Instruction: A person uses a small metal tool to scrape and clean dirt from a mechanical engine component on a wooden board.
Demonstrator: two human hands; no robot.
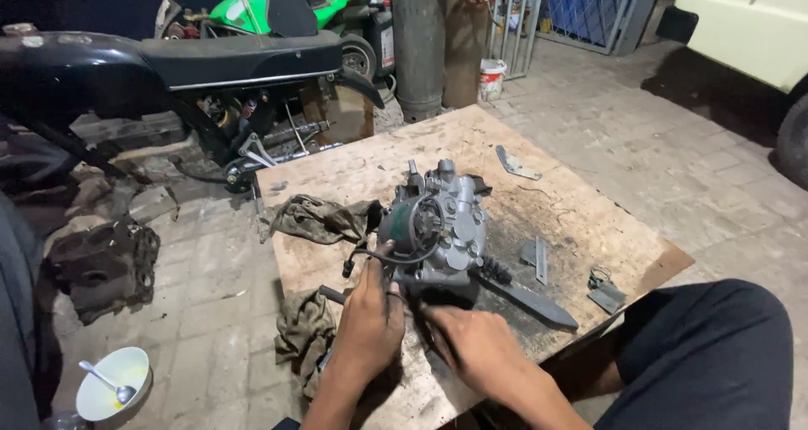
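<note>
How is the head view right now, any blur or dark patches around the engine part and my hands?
Head view: engine part sharp and evenly lit; left hand and right hand slightly soft; upper left behind the black motorcycle very dark; wide-lens bending at the edges.

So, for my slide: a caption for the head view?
Both hands at a grey engine on a plywood board.
</note>
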